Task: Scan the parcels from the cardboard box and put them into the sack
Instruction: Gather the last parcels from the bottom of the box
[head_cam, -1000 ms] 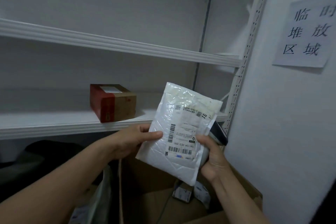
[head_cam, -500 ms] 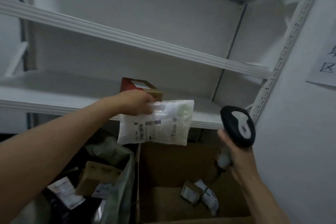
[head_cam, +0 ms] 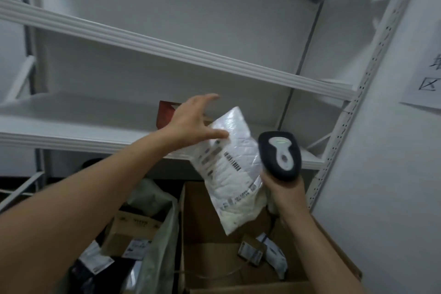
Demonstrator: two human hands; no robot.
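A white padded parcel (head_cam: 232, 169) with a barcode label hangs tilted above the open cardboard box (head_cam: 210, 255). My left hand (head_cam: 193, 122) is spread with straight fingers, its thumb lying on the parcel's upper left corner. My right hand (head_cam: 284, 192) grips a dark handheld scanner (head_cam: 279, 155), whose head sits right beside the parcel's right edge. Whether the right hand also touches the parcel I cannot tell. Small parcels (head_cam: 253, 249) lie at the bottom of the box. The pale sack (head_cam: 162, 241) stands open left of the box, with a brown carton (head_cam: 132, 225) and other parcels inside.
White metal shelving (head_cam: 167, 50) rises behind the box and sack. A red and brown carton (head_cam: 165, 114) stands on the lower shelf behind my left hand. A white wall with a paper sign (head_cam: 427, 81) closes the right side.
The parcel has swung from flat in my left hand's grip to tilted, nearer the scanner. My left hand's fingers have straightened. The scanner has moved up and closer to the parcel.
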